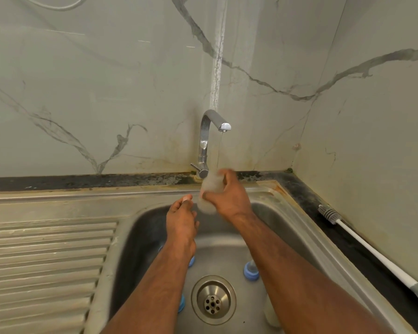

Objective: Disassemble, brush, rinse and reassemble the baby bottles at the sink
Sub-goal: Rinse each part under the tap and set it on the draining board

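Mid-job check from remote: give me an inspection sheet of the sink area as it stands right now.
Surface: steel sink with ribbed drainboard on its left; drain open.
Job's things: clear bottle body, blurred, held under running tap; blue collar with teat standing in the basin; other blue parts partly hidden by the left forearm; bottle brush lying on the right counter.
Clutter: nothing seen.
Grippers: right hand grips the bottle body; left hand beside it, fingers loosely curled, contact unclear.
Cables: pale hose or cable loop at top left.
Surroundings: marble-look wall, grimy along the counter edge.
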`<state>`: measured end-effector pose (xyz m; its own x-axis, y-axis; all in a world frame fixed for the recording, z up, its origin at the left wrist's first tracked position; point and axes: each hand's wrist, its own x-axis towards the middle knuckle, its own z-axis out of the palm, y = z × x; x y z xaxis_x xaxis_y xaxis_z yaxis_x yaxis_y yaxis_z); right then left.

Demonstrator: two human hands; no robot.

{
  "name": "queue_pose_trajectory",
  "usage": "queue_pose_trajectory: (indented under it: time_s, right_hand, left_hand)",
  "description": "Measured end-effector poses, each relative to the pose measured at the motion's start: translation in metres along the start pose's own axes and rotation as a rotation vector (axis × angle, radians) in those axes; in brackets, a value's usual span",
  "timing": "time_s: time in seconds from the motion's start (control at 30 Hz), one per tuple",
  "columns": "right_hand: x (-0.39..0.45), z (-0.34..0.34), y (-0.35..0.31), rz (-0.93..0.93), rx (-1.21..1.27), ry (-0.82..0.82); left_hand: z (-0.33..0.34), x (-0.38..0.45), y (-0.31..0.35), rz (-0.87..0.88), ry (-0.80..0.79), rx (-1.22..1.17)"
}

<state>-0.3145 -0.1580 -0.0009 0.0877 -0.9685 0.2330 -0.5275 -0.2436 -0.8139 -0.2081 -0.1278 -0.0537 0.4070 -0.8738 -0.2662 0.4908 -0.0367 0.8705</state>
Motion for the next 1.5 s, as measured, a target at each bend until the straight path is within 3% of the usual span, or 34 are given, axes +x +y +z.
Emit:
queue_pose_trajectory:
  time_s: [0.07,0.17,0.23,0.33,0.43,0.53,0.8,0.93,1.0,1.1,1.2,1.3,1.4,1.5]
  right_hand:
    - [-0.001,0.001,0.003,-0.007,-0.050,-0.037]
    - [0.001,0.000,0.004,-0.012,0.020,0.046]
    - [-0.001,-0.001,0.007,-0.005,-0.064,-0.033]
    - [0.001,0.001,0.012,-0.008,0.005,0.052]
    - [0.002,-0.001,0.016,-0.016,-0.050,-0.039]
    - [0.006,-0.002,0.014,-0.038,0.036,0.055]
    - [0.009,0.002,0.018,-0.034,-0.029,-0.077]
    - [0.014,-0.002,0.017,0.001,0.131,0.024]
    - [0.015,-0.001,0.023,0.044,0.112,-0.061]
    - [0.017,0.003,0.022,0.121,0.325,-0.123]
    - [0.018,0.009,0.011,0.164,0.413,-0.093]
    - [0.025,0.013,0.006,0.278,0.499,-0.133]
    - [0.026,0.002,0.008,0.418,0.879,-0.312]
    - [0.029,0.001,0.014,0.426,0.858,-0.321]
  left_hand:
    - [0.001,-0.002,0.001,0.012,-0.001,-0.002]
    - [0.000,-0.001,0.002,-0.001,-0.003,-0.015]
    - [0.001,-0.003,0.002,0.001,-0.002,-0.016]
    - [0.000,-0.003,0.003,-0.004,-0.005,-0.021]
    - [0.001,-0.003,0.002,0.003,-0.012,-0.021]
    - [0.000,-0.003,0.002,0.004,-0.025,-0.035]
    - [0.001,-0.007,0.004,-0.001,-0.013,-0.058]
    - [0.001,-0.009,0.006,0.001,-0.019,-0.066]
    - [0.002,-0.012,0.007,-0.025,-0.062,-0.083]
    - [0.004,-0.021,0.011,-0.078,-0.232,-0.155]
    - [0.007,-0.028,0.011,-0.080,-0.375,-0.188]
    - [0.004,-0.026,0.014,-0.077,-0.401,-0.185]
    - [0.001,-0.024,0.015,-0.107,-0.401,-0.176]
    - [0.005,-0.026,0.014,-0.124,-0.401,-0.129]
